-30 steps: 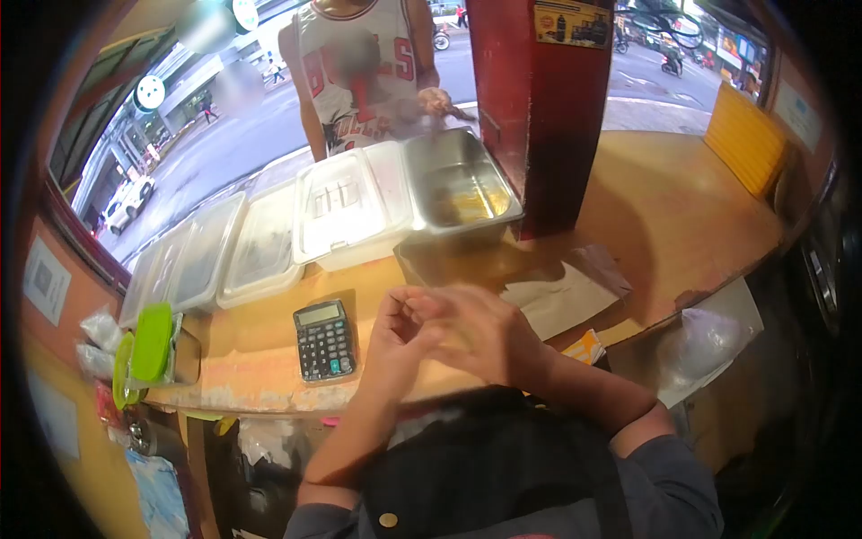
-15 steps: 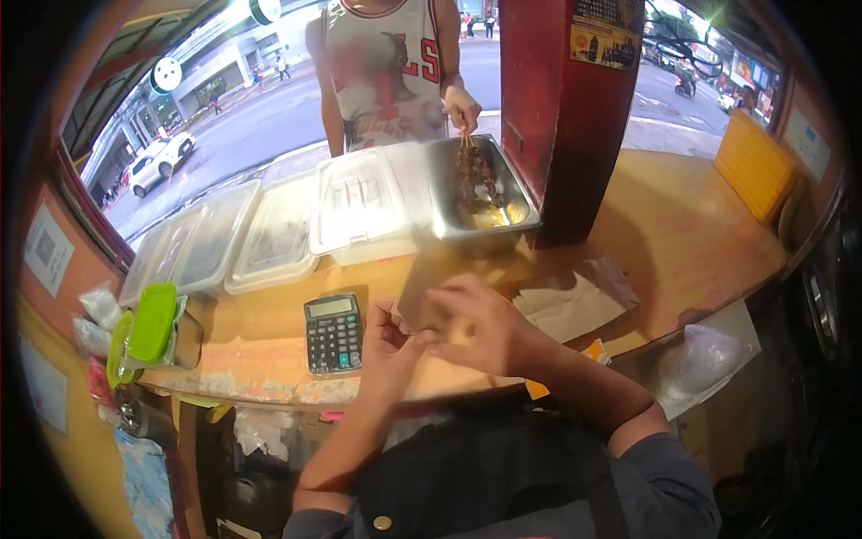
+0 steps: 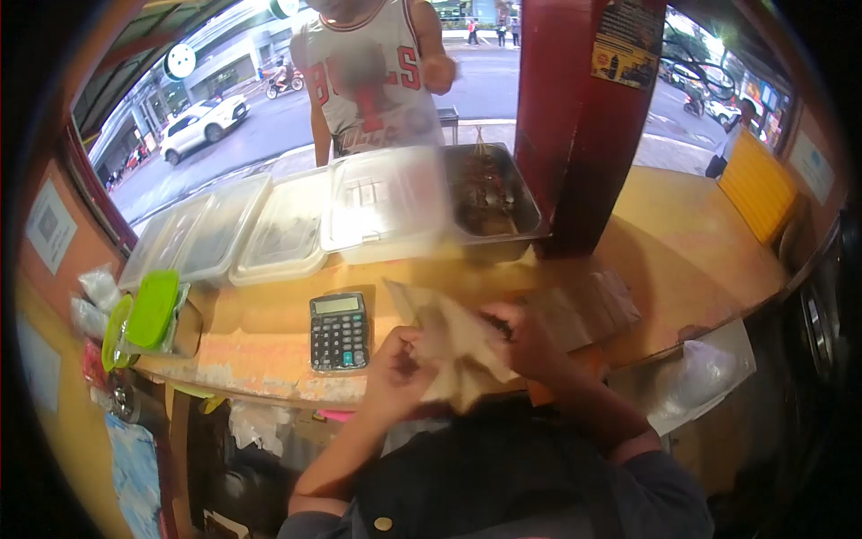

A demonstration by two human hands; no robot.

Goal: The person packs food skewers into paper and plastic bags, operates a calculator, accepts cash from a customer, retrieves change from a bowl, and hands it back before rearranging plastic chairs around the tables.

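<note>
Between my hands is a crumpled brown paper bag point(image 3: 460, 340), held above the counter's front edge. My left hand point(image 3: 400, 368) grips its left side with the fingers curled in. On the right, my right hand point(image 3: 523, 340) is closed on the bag's other side, and its fingertips are partly hidden by the paper. A black calculator point(image 3: 339, 331) lies just left of my left hand. Past my right hand, more flat brown paper point(image 3: 588, 308) rests on the counter.
Lidded plastic containers point(image 3: 278, 235) line the counter's far edge, beside a metal tray point(image 3: 532, 216) of meat skewers point(image 3: 485, 184). A red post point(image 3: 575, 135) rises near the tray. Across the counter stands a person in a jersey point(image 3: 373, 85). Green lids point(image 3: 154, 307) sit at left.
The brown paper bag has turned and spread between my hands, and my right hand has moved right. The other person's hand has let go of the skewers, which now rest in the tray.
</note>
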